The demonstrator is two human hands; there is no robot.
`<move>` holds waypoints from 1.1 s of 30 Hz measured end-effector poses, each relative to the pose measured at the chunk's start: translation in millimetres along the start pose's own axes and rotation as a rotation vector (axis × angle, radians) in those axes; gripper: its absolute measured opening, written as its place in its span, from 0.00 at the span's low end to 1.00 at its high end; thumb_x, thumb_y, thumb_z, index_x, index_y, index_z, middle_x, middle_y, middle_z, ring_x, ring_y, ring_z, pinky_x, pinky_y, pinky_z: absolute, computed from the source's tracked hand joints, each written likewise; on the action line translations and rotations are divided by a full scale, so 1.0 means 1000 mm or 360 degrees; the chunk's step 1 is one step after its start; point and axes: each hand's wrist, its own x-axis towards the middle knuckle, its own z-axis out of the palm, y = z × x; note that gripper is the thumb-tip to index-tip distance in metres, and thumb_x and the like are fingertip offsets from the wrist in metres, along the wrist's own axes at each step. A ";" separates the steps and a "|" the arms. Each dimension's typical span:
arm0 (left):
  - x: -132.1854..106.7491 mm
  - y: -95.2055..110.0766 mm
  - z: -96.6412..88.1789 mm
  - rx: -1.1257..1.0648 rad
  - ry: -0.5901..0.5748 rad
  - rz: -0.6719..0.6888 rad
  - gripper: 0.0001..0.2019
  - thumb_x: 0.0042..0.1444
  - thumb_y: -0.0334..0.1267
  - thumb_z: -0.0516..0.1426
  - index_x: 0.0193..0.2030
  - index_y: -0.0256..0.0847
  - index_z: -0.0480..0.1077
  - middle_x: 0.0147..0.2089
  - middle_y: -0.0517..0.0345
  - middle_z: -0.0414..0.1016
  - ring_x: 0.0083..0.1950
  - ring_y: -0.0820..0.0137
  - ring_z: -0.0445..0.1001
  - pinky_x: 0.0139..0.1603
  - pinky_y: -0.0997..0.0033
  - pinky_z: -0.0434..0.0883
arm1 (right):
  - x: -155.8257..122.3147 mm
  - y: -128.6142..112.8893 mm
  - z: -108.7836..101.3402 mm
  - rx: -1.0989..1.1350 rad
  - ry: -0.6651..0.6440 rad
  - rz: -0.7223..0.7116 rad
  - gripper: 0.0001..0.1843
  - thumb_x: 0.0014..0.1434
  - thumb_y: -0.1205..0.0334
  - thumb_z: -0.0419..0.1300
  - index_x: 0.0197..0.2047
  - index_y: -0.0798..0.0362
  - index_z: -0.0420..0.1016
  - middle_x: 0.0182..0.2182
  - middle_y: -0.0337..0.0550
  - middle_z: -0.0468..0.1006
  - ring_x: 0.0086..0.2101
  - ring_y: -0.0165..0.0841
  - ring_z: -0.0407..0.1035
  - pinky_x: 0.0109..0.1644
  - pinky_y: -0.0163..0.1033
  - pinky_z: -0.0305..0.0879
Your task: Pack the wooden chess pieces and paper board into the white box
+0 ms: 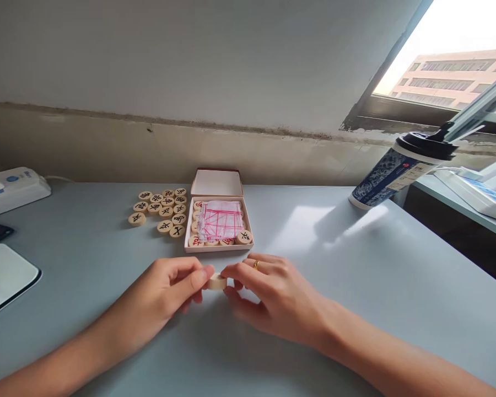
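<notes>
A round wooden chess piece (pixel 217 282) is pinched between the fingertips of both hands just above the grey table (pixel 334 259). My left hand (pixel 169 292) grips its left side with thumb and fingers closed. My right hand (pixel 268 292), with a ring on one finger, holds its right side. Just beyond them sits an open white box (pixel 217 218) with more pieces and a folded plastic sheet with red lines (pixel 220 220) on top. Several black-marked pieces (pixel 161 211) lie in rows left of the box.
A blue-and-white cup with a black lid (pixel 400 168) stands at the right rear. White devices (pixel 12 190) and a flat white object (pixel 4 278) lie at the left edge. Another desk with a white device (pixel 479 193) is at far right.
</notes>
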 end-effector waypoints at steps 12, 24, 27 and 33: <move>0.006 0.002 -0.007 -0.0394 -0.0122 0.0168 0.14 0.57 0.51 0.60 0.34 0.42 0.69 0.25 0.66 0.68 0.26 0.78 0.63 0.28 0.80 0.62 | 0.002 -0.003 -0.005 0.0467 -0.0048 0.0085 0.16 0.61 0.72 0.59 0.52 0.53 0.69 0.40 0.40 0.80 0.36 0.27 0.72 0.41 0.33 0.70; 0.006 -0.005 0.002 -0.0263 0.0029 0.0223 0.15 0.57 0.54 0.60 0.38 0.45 0.67 0.29 0.66 0.67 0.32 0.74 0.66 0.31 0.79 0.66 | 0.003 0.002 -0.003 0.0432 0.0012 0.0351 0.06 0.61 0.67 0.60 0.43 0.53 0.72 0.35 0.39 0.77 0.31 0.25 0.70 0.33 0.30 0.69; 0.005 -0.001 0.000 -0.0199 -0.0018 0.0227 0.15 0.59 0.55 0.57 0.39 0.45 0.70 0.30 0.65 0.70 0.32 0.74 0.66 0.32 0.78 0.66 | 0.002 0.002 -0.003 0.0277 0.0123 0.0221 0.05 0.62 0.66 0.60 0.43 0.53 0.73 0.37 0.40 0.76 0.33 0.27 0.70 0.38 0.33 0.70; 0.003 0.000 -0.002 -0.0072 -0.0140 0.0248 0.16 0.62 0.54 0.55 0.37 0.44 0.72 0.30 0.65 0.68 0.32 0.75 0.64 0.34 0.79 0.63 | 0.001 0.001 -0.001 0.0261 0.0212 -0.0035 0.05 0.63 0.70 0.59 0.43 0.55 0.73 0.39 0.43 0.75 0.40 0.29 0.71 0.45 0.35 0.70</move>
